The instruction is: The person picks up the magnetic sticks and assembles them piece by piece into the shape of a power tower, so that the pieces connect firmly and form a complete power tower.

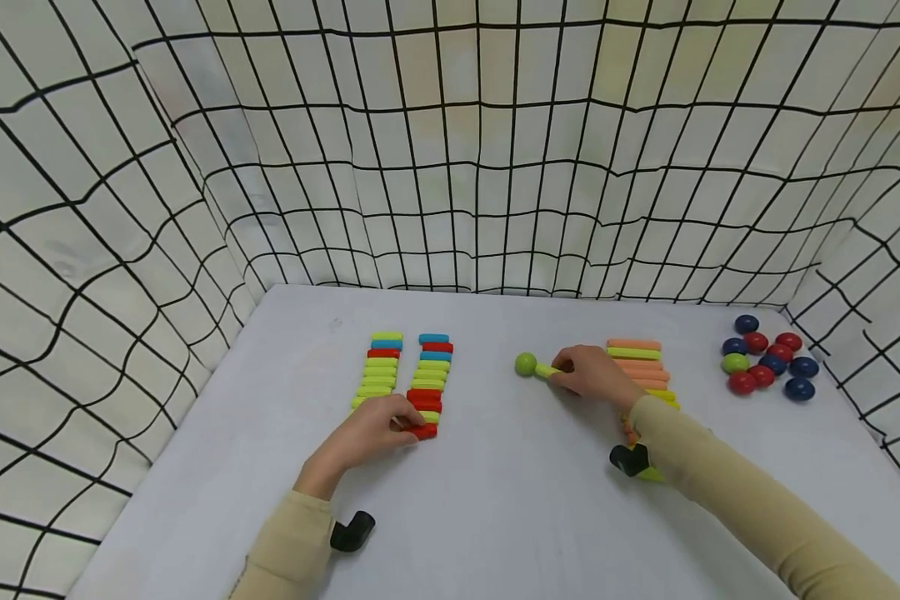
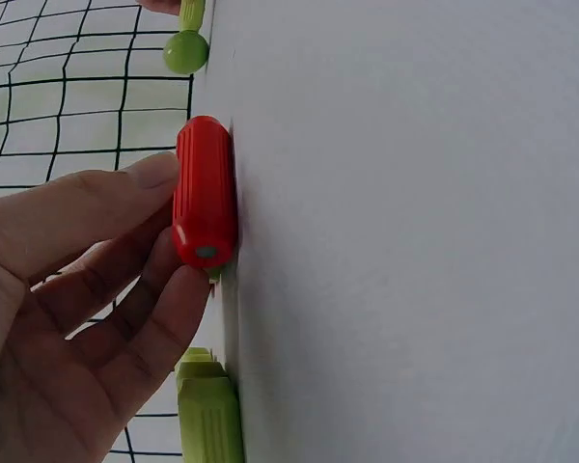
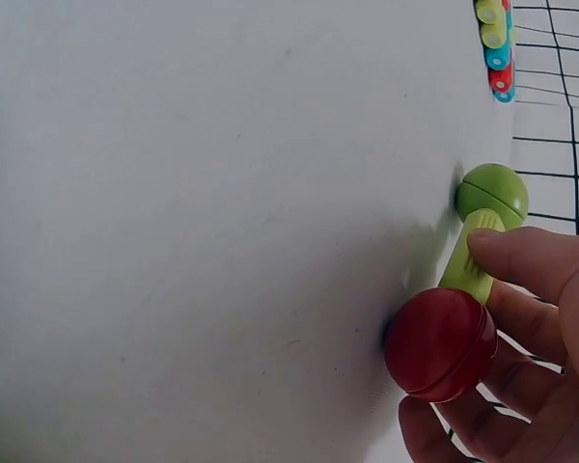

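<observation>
My left hand (image 1: 375,427) pinches a ribbed red rod (image 2: 205,193) between thumb and fingertips, at the near end of the right-hand column of coloured rods (image 1: 429,375). A second column of mostly lime rods (image 1: 378,372) lies just left of it. Further right, my right hand (image 1: 594,373) grips a lime rod (image 3: 471,256) with thumb and fingers, low over the table. That rod has a green ball (image 3: 492,193) on its far end and a red ball (image 3: 441,344) on its other end; the red ball is hidden by the hand in the head view.
Under and beyond the right forearm lies a column of peach, lime and yellow rods (image 1: 640,375). Loose dark blue, red and green balls (image 1: 771,362) cluster at the back right. Black netting (image 1: 480,162) hangs over white walls around the white table (image 1: 495,517).
</observation>
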`<state>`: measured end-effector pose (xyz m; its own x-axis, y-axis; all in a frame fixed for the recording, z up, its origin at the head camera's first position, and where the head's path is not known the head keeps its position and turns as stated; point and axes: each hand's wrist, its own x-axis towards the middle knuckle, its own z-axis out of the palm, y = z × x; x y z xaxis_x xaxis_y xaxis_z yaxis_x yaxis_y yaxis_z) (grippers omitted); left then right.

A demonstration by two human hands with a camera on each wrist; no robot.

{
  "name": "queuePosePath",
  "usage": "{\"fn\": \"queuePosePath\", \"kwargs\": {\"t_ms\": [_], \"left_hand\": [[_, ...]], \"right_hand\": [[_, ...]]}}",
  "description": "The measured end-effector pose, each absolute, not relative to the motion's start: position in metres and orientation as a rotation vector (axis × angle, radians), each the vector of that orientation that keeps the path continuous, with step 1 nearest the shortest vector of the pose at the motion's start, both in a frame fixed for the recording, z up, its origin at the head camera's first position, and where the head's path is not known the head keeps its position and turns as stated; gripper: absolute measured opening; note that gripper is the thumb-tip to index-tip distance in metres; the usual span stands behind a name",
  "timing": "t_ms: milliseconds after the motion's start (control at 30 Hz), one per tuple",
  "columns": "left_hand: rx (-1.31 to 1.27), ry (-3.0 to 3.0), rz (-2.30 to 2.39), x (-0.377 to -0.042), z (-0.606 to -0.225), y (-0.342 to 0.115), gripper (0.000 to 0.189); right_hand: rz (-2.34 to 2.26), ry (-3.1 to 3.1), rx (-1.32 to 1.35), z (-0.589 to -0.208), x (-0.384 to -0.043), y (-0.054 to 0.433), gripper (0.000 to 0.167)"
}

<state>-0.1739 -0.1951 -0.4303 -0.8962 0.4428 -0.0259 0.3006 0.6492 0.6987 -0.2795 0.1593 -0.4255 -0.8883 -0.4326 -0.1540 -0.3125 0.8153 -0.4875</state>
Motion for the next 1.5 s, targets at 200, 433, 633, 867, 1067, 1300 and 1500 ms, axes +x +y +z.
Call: {"fn": "queuePosePath", "kwargs": {"t_ms": [200,433,633,867,1067,1300,1500], "left_hand": [[0.588,2.734,0.955,-0.169,-0.433,-0.183,0.022],[0.582,2.818,0.701,-0.16,-0.422,-0.157,0.021],[0.487,2.742,0.999,-0.168,-0.42,-0.128,0.022],[0.238,2.666,1.348,-0.193,-0.425,-0.096,0.025],[0.2,2.638,1.375,-0.204,-0.428,-0.085,0.024],[0.123,2.581,1.427,-0.209,-0.435,-0.075,0.029],[0.185,2.587,1.367,-0.211,-0.44,-0.069,0.028]], "right_hand": [[-0.686,2.732,-0.565,-0.425,-0.278,0.161,0.028],[-0.693,2.703,-0.553,-0.426,-0.278,0.159,0.03],[-0.717,2.655,-0.535,-0.423,-0.274,0.155,0.03],[-0.801,2.563,-0.587,-0.416,-0.264,0.144,0.027],[-0.779,2.573,-0.625,-0.412,-0.263,0.141,0.026],[-0.719,2.619,-0.699,-0.414,-0.275,0.143,0.025],[-0.663,2.692,-0.871,-0.421,-0.286,0.142,0.021]]}}
